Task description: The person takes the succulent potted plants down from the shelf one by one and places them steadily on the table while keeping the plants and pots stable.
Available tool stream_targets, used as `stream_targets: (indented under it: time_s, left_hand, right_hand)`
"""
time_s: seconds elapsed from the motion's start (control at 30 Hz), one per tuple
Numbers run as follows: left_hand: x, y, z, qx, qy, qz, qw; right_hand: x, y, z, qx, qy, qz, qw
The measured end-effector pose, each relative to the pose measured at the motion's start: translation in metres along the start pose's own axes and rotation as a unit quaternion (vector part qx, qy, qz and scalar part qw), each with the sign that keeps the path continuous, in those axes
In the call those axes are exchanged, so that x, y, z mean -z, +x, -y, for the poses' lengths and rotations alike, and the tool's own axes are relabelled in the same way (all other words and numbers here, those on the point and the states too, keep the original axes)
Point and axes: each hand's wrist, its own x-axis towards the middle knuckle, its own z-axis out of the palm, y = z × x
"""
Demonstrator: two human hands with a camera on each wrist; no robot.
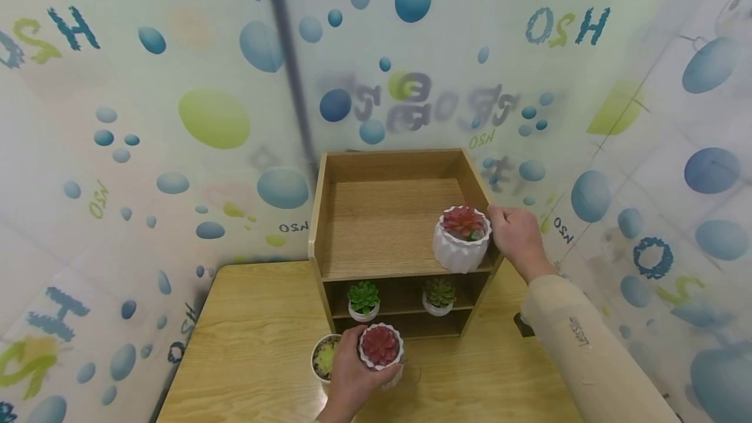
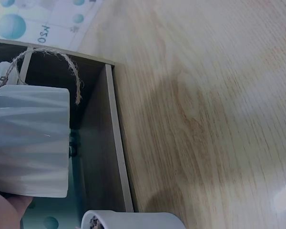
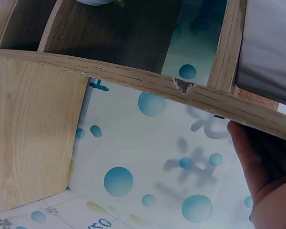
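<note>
My left hand (image 1: 355,371) grips a white ribbed pot with a red succulent (image 1: 380,346), held in front of the wooden shelf (image 1: 388,214). In the left wrist view the white pot (image 2: 31,143) lies sideways, with a twine end beside it. My right hand (image 1: 519,240) holds the shelf's right side panel; the right wrist view shows a digit (image 3: 248,157) against the panel's outer face, its other fingers partly hidden. Next to that hand, a second white pot with a red succulent (image 1: 462,243) stands on the top level at the right front.
Two small potted green succulents, one bright (image 1: 363,299) and one darker (image 1: 439,296), sit on the middle level. A white pot with a yellow-green plant (image 1: 323,359) stands on the wooden table (image 1: 252,338), left of my left hand. Patterned walls (image 1: 211,116) surround the table.
</note>
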Motion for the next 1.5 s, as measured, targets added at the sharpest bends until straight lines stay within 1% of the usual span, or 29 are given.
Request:
stream_targets:
  time_s: [0.13,0.33,0.47,0.7,0.83,0.93,1.13,1.23,1.4,1.5]
  left_hand:
    - [-0.002,0.001,0.003,0.002,-0.002,0.005,1.0000]
    - [-0.006,0.001,0.007,0.008,0.009,0.015,0.9998]
    - [-0.008,0.001,0.009,0.003,0.012,0.016,0.9998]
    - [-0.012,0.002,0.012,0.006,0.021,0.030,0.9993]
    - [-0.014,0.002,0.015,0.010,0.014,0.036,0.9992]
    - [-0.016,0.002,0.017,0.014,0.009,0.037,0.9992]
    - [-0.020,0.003,0.019,0.017,0.022,0.037,0.9989]
    - [-0.022,0.003,0.019,0.019,0.019,0.039,0.9989]
    - [-0.026,0.004,0.021,0.018,0.017,0.040,0.9989]
    - [-0.029,0.004,0.022,0.016,0.019,0.034,0.9991]
  right_hand:
    - [0.000,0.000,0.000,0.000,0.001,-0.002,1.0000]
    - [-0.001,0.000,0.000,0.007,0.002,-0.013,0.9999]
    - [-0.002,0.000,-0.001,0.014,0.011,-0.018,0.9997]
    - [-0.002,0.000,-0.001,0.015,0.018,-0.015,0.9996]
    - [-0.002,-0.001,0.000,0.011,0.016,-0.011,0.9998]
    - [-0.002,-0.001,0.000,0.009,0.015,-0.011,0.9998]
    - [-0.003,0.000,-0.001,0.010,0.013,-0.013,0.9998]
    - [-0.003,0.000,-0.001,0.008,0.013,-0.015,0.9998]
    - [-0.003,0.000,-0.001,0.006,0.016,-0.014,0.9998]
    - [-0.003,-0.001,0.000,0.007,0.019,-0.011,0.9997]
